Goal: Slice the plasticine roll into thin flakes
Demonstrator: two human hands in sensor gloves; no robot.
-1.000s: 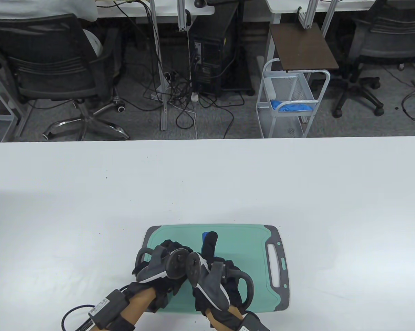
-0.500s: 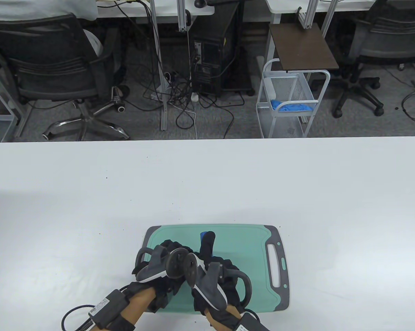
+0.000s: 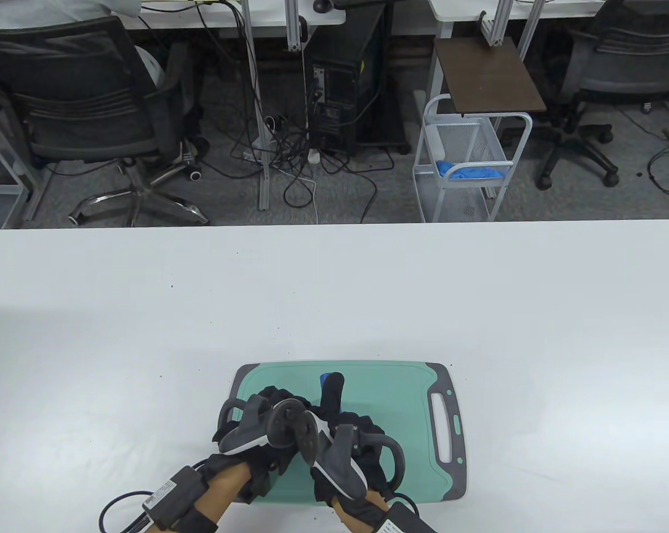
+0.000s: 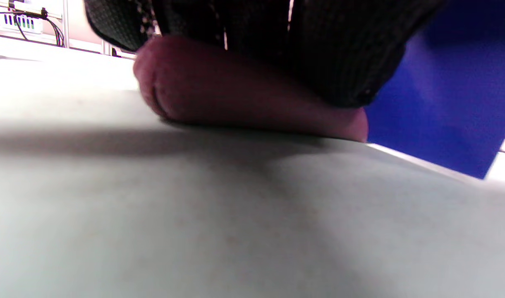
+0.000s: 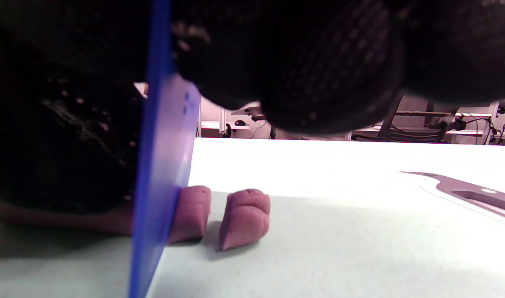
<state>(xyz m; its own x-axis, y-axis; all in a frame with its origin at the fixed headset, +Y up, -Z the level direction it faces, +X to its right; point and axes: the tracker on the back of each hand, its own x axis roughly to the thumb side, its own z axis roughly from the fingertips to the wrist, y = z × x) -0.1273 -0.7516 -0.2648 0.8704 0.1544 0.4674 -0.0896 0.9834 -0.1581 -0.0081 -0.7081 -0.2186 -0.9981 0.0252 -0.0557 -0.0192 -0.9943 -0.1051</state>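
A pinkish-brown plasticine roll (image 4: pixel 244 99) lies on the green cutting board (image 3: pixel 390 388). My left hand (image 3: pixel 278 400) presses down on the roll with gloved fingers (image 4: pixel 277 37). My right hand (image 3: pixel 334 402) grips a blue plastic knife (image 5: pixel 161 165), whose tip shows in the table view (image 3: pixel 325 379). The blade stands upright at the roll's right end and also shows in the left wrist view (image 4: pixel 446 103). Two cut pieces stand just right of the blade, one (image 5: pixel 191 213) touching it and one (image 5: pixel 245 219) a little apart. In the table view the hands hide the roll.
The board's grey rim with its handle slot (image 3: pixel 442 425) is on the right and also shows in the right wrist view (image 5: pixel 471 192). The white table (image 3: pixel 334 288) stretches far beyond the board. Chairs, cables and a wire cart stand past the far edge.
My right hand and the knife tip have shifted slightly to the left, closer to my left hand. The left hand has stayed on the roll.
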